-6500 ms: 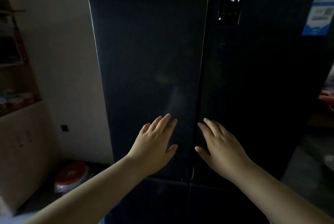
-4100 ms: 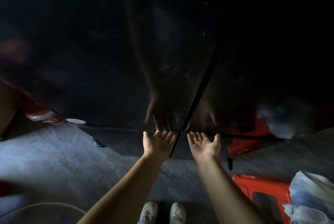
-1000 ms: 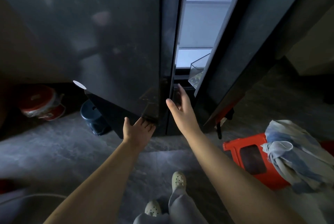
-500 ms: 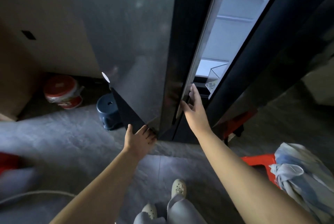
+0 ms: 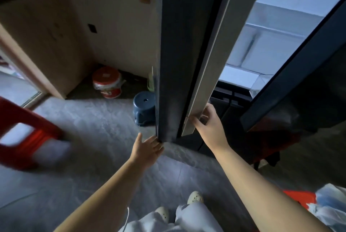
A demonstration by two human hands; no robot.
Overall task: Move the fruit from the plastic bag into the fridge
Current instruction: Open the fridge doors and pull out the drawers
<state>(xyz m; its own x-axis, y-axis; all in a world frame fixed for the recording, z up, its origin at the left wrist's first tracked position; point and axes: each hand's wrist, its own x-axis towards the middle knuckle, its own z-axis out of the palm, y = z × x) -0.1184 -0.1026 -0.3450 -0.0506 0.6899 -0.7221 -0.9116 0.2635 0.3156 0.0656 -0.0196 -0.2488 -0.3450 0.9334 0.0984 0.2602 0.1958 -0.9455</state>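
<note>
The right grip (image 5: 207, 128) has its fingers curled round the pale inner edge of the left door (image 5: 174, 63), low in the middle of the frame. The left grip (image 5: 148, 149) reaches up to that door's bottom corner, and I cannot tell whether its fingertips hook under it or only touch. If the door springs back towards the right door (image 5: 299, 85), those wrapped fingers would likely be nipped in the gap. Swung wider, its lower edge could catch the blue stool (image 5: 144, 108) just beside it.

The bag (image 5: 329, 207) lies at the lower right on a red stool (image 5: 299, 197), well apart from both grips and cut by the frame edge, so any fruit in it is hidden. Perched like that, it might slide off when reached for. Inside the fridge (image 5: 265, 40) only pale shelves and a clear bin corner show through the gap, blurred, and whether there is room I cannot say. A red shape (image 5: 24, 134) at the left is smeared beyond telling
</note>
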